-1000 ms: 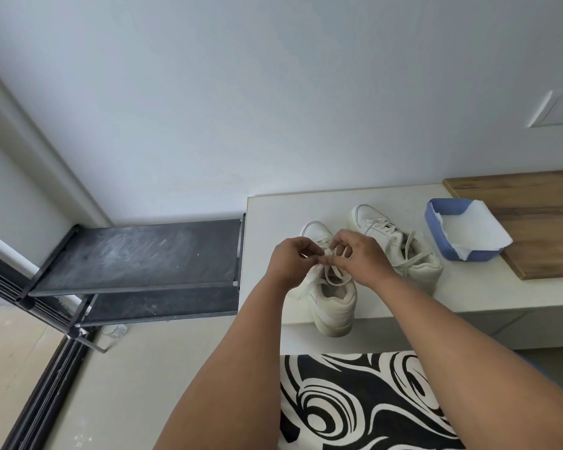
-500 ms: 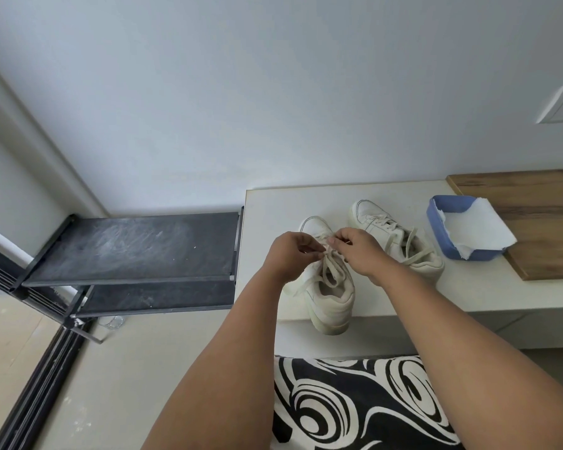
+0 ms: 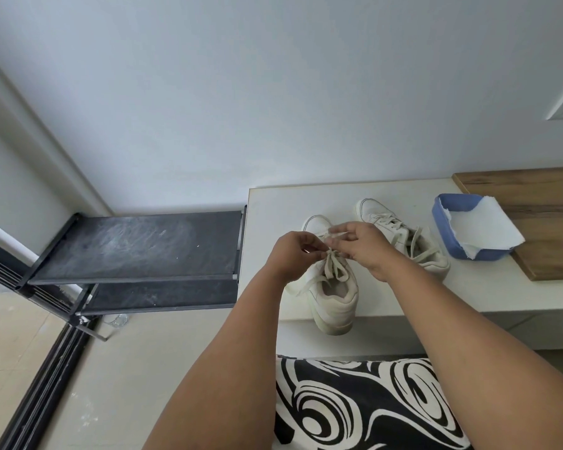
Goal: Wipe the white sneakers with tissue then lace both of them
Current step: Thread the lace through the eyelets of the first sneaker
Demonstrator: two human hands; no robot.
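I have both hands over the near sneaker [image 3: 333,297], just right of centre frame, its heel hanging over the front edge of the white bench [image 3: 488,290] and its toe pointing up-frame toward the wall. My left hand [image 3: 291,256] pinches the lace [image 3: 333,267] at the tongue; my right hand [image 3: 361,243] pinches a lace end just above it, fingers half spread. The two pinches almost touch over the upper eyelets. The shoe's long axis runs bottom to top of the frame, slightly tilted, so the lace has to cross it left to right, and both hands sit equally close to the eyelets, one on each side. I judge this shoe mid-lacing: loose loops lie down toward the heel opening. The second sneaker [image 3: 403,241] lies just right of my right hand, angled toward the lower right, laces loose. Further right sits the blue box [image 3: 449,222] with tissue [image 3: 488,228], on a wooden board [image 3: 550,222]
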